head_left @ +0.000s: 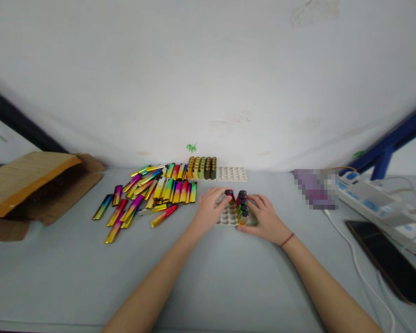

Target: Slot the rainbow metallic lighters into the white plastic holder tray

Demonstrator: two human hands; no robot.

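A white tray with round holes lies between my hands on the grey table. A row of lighters with black tops stands upright along its right part. My left hand pinches a red lighter at the tray's back left; whether its lower end sits in a hole is hidden. My right hand is spread around the right side of the row, its fingers at the lighters and its thumb near the tray's front right. Loose lighters in shiny rainbow colours lie in a pile to the left.
At the wall stands a block of upright lighters, beside another white holed tray. An open cardboard box lies at the left. On the right are a power strip, a black phone, a blurred purple item and white cables.
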